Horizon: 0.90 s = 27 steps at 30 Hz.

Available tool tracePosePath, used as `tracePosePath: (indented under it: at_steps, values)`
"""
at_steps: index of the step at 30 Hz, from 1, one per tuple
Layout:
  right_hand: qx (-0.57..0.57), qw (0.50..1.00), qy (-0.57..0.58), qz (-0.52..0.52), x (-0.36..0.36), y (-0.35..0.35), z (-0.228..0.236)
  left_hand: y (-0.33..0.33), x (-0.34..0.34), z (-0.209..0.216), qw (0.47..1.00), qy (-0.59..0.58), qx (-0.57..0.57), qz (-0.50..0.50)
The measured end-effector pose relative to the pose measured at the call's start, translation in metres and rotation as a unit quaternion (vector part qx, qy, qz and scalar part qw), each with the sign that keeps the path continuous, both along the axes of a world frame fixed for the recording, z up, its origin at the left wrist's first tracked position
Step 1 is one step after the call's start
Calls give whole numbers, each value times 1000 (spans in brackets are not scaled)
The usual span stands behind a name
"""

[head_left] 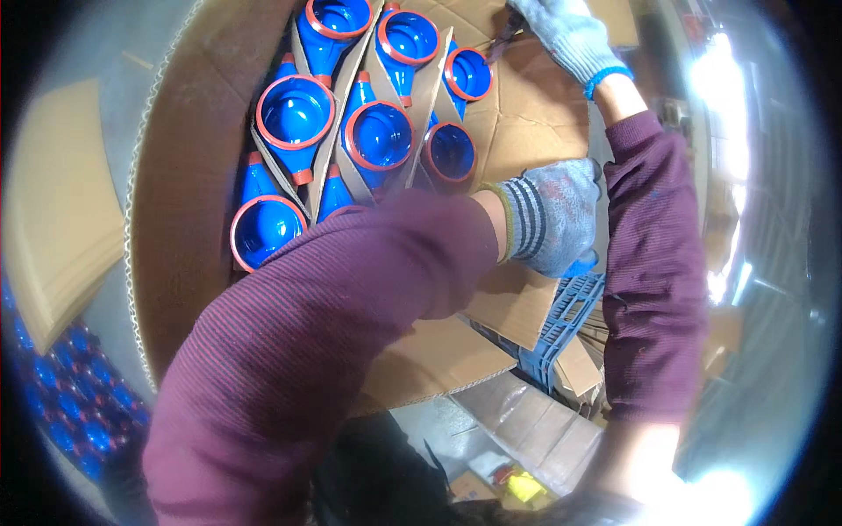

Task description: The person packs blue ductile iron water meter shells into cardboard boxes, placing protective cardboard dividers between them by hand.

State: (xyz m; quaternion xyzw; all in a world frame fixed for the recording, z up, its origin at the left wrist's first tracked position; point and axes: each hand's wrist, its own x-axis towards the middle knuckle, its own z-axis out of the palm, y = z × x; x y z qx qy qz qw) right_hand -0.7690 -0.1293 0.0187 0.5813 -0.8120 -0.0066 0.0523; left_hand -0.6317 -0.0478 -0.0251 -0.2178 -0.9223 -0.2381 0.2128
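Red-rimmed blue fittings (379, 136) lie leftward, long axes roughly fore-and-aft, mostly nearer the curled left hand (557, 215), its hold unclear, than the right hand (568, 37), whose openness and grip cannot be told.

Right hand (566, 37) cropped at top; left sleeve (307, 316) partly hides blue fitting (334, 193).

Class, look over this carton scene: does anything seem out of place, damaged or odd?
Two oddities: the left glove is dark-striped at the wrist while the right glove is blue-edged there, so they look mismatched; and the cardboard beside the blue, red-rimmed fittings is creased.
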Motion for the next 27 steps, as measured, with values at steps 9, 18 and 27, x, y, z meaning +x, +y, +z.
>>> tracePosePath:
  at_steps: [9, 18, 27]
  values:
    - [-146, 954, -257, -56, 19, 17, 18, -7, 5, -1, 999, 3, -34, -3]
    - [-354, 922, 151, -32, 82, 236, 79, 5, -1, 7, 999, 6, -41, -10]
    - [222, 886, -171, -369, 191, 439, -154, 7, 151, 85, 995, -5, -81, 59]
